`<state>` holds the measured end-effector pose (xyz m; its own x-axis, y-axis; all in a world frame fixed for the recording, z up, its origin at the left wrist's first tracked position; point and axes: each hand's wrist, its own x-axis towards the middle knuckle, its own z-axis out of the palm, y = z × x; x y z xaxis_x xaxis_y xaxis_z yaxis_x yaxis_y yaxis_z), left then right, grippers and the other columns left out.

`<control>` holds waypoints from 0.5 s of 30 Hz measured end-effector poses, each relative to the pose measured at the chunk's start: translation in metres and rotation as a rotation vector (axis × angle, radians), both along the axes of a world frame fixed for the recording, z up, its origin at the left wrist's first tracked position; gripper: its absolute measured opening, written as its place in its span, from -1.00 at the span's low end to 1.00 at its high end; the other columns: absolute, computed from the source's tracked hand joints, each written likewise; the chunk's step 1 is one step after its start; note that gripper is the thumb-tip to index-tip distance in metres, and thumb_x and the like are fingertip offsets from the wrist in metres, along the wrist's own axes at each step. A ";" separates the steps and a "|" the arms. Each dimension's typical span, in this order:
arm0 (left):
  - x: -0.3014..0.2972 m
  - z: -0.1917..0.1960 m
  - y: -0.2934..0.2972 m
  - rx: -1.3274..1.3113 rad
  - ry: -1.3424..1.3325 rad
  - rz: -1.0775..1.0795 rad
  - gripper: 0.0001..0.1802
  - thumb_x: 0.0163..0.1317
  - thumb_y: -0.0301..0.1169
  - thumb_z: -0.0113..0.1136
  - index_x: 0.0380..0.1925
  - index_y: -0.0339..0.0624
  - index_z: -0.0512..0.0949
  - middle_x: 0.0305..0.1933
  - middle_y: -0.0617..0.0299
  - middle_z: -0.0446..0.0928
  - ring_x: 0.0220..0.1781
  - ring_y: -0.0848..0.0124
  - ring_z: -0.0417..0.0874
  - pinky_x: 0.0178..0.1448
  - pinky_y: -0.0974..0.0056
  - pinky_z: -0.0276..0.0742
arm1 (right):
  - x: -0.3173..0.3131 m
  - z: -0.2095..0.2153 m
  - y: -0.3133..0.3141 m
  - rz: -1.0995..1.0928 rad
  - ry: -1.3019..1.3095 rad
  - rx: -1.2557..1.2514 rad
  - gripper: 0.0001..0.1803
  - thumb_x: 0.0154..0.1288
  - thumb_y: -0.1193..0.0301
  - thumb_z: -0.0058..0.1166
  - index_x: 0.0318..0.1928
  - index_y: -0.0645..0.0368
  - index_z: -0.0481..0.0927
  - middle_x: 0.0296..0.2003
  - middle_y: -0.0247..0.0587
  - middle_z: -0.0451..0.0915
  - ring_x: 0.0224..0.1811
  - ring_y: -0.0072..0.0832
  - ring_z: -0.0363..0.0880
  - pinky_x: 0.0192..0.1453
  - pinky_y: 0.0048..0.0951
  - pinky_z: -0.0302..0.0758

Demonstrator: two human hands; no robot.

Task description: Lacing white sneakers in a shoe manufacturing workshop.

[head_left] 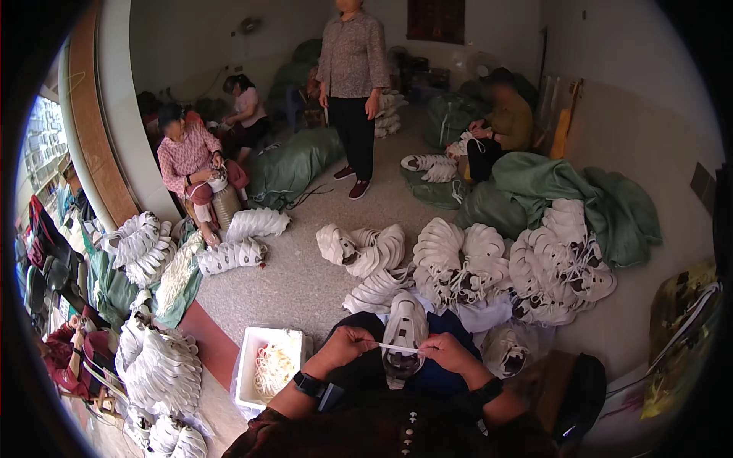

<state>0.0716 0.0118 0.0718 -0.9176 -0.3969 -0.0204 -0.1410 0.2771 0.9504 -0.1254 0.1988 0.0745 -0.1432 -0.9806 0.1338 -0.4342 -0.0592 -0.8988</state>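
Note:
A white shoe upper with a dark inner opening lies across my lap, its toe pointing away from me. Between my hands a white shoelace is pulled taut over it. My left hand pinches the lace's left end, and my right hand pinches the right end. Both hands sit just above the upper, one to each side. To the left of my legs stands a white foam box with a tangle of pale laces inside.
Nested white shoe uppers are heaped ahead and to the right, with another stack at the left. Green sacks lie behind them. A person stands mid-room, while several others sit working around the sides, one handling an upper.

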 end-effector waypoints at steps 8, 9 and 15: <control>0.036 -0.001 -0.024 -0.162 -0.222 0.095 -0.86 0.02 -0.39 0.27 -0.49 -0.25 0.60 -0.58 0.21 0.55 -0.50 0.49 0.54 -0.35 0.33 0.45 | -0.004 -0.003 -0.011 -0.048 0.041 0.003 -0.87 0.16 0.48 0.05 -0.40 0.33 0.56 -0.59 -0.24 0.56 -0.51 -0.62 0.47 -0.36 -0.55 0.40; 0.035 -0.008 -0.025 -0.160 -0.223 0.092 -0.86 0.02 -0.39 0.27 -0.49 -0.25 0.60 -0.58 0.21 0.55 -0.50 0.49 0.54 -0.35 0.33 0.45 | -0.002 -0.002 -0.015 -0.029 0.060 0.012 -0.86 0.14 0.47 0.05 -0.41 0.33 0.55 -0.58 -0.18 0.55 -0.53 -0.58 0.48 -0.38 -0.52 0.40; -0.014 -0.008 0.000 -0.253 0.138 -0.042 -0.76 0.13 -0.32 0.17 -0.31 -0.28 0.55 -0.36 0.09 0.59 -0.33 0.26 0.61 -0.21 0.27 0.50 | 0.017 0.003 -0.040 0.050 0.143 0.098 -0.85 0.15 0.44 0.06 -0.41 0.31 0.53 -0.61 -0.14 0.51 -0.56 -0.55 0.44 -0.41 -0.45 0.38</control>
